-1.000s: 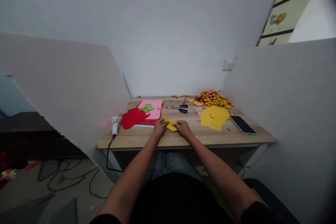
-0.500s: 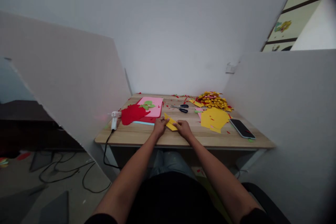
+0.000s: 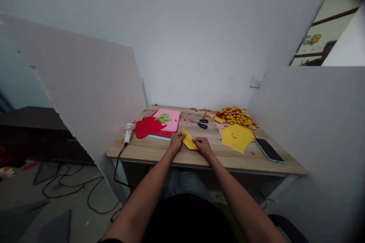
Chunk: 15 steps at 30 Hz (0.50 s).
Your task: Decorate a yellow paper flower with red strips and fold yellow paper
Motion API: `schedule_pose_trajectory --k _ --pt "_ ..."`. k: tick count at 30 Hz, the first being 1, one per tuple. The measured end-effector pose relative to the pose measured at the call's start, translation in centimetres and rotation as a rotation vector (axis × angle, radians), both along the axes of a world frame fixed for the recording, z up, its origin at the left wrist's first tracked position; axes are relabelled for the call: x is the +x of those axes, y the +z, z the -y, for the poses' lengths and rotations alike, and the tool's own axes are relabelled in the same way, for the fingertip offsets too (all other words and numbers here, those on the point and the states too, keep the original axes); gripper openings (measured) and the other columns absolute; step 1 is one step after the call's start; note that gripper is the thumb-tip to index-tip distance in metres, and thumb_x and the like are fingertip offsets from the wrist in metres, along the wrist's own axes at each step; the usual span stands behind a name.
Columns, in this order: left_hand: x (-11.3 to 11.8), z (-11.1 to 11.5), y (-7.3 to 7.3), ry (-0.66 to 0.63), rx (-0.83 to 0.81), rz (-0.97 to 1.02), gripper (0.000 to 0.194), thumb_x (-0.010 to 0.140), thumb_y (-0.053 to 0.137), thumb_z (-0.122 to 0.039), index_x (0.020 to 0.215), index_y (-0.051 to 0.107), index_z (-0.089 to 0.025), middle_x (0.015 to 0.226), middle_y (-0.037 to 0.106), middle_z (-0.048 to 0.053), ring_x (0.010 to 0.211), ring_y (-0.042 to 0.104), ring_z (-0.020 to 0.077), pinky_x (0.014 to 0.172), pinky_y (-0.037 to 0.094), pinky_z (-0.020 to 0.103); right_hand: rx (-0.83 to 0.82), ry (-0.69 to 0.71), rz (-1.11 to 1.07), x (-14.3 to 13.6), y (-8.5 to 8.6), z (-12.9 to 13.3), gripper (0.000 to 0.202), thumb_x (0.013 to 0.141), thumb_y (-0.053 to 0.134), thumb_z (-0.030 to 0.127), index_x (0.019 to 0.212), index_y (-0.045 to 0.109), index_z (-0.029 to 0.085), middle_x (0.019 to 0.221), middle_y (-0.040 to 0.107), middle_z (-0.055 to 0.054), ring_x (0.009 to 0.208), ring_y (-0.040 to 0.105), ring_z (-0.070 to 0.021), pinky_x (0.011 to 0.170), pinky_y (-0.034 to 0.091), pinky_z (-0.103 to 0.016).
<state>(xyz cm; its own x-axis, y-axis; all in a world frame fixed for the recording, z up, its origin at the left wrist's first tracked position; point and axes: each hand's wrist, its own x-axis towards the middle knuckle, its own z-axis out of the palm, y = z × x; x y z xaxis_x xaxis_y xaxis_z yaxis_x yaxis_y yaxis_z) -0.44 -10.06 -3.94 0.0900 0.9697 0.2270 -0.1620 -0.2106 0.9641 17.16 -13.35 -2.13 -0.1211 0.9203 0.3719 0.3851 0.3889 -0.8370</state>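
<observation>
Between my two hands is a small folded piece of yellow paper (image 3: 189, 142), held just above the near part of the wooden table (image 3: 159, 152). My left hand (image 3: 176, 141) pinches its left edge, while my right hand (image 3: 203, 145) grips the right side with closed fingers. Beyond the hands lie scissors (image 3: 202, 123) with dark handles. Left of them, pink sheets (image 3: 172, 123) carry green paper leaves (image 3: 163, 118), and a red paper piece (image 3: 148, 127) overlaps them. To the right is a stack of yellow paper sheets (image 3: 236, 136).
A white glue gun (image 3: 128, 133) with a black cord stands at the table's left edge. A heap of folded yellow pieces (image 3: 235, 117) sits at the back right. A phone (image 3: 268, 150) lies near the right edge. Partitions (image 3: 97, 83) flank the table; red scraps are scattered about.
The view has shifted, so the table appears slightly lower and to the right. Both hands still hold the yellow paper, whose folded flap now appears at a slightly different angle.
</observation>
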Motion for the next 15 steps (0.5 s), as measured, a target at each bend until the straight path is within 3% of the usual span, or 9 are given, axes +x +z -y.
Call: schedule_pose_trajectory --k 2,7,15 --pt "0.0 0.3 0.2 -0.008 0.01 -0.024 0.025 0.095 0.063 -0.037 0.09 0.063 -0.012 0.079 0.063 -0.001 0.066 0.06 0.0099 0.063 0.053 0.026 0.004 0.004 -0.013 0.0 0.2 0.0 0.051 0.081 0.053 0.06 0.052 0.048 0.019 0.053 0.043 0.002 0.055 0.04 -0.0123 0.052 0.031 -0.025" --pt "0.1 0.8 0.6 -0.055 0.023 -0.116 0.027 0.094 0.065 -0.034 0.079 0.061 -0.012 0.07 0.059 -0.003 0.061 0.057 0.0085 0.06 0.051 0.023 -0.006 0.038 -0.035 -0.2 -0.2 -0.5 0.046 0.075 0.06 0.062 0.065 0.062 0.017 0.06 0.055 0.001 0.06 0.049 -0.0138 0.057 0.039 -0.025" --pt "0.4 1.3 1.4 -0.043 0.067 -0.139 0.033 0.093 0.065 -0.037 0.071 0.057 -0.013 0.063 0.054 -0.005 0.055 0.052 0.0079 0.057 0.047 0.023 0.023 0.017 0.035 -0.2 -0.4 -0.4 0.049 0.077 0.057 0.063 0.062 0.062 0.016 0.055 0.055 0.001 0.056 0.047 -0.0128 0.054 0.038 -0.024"
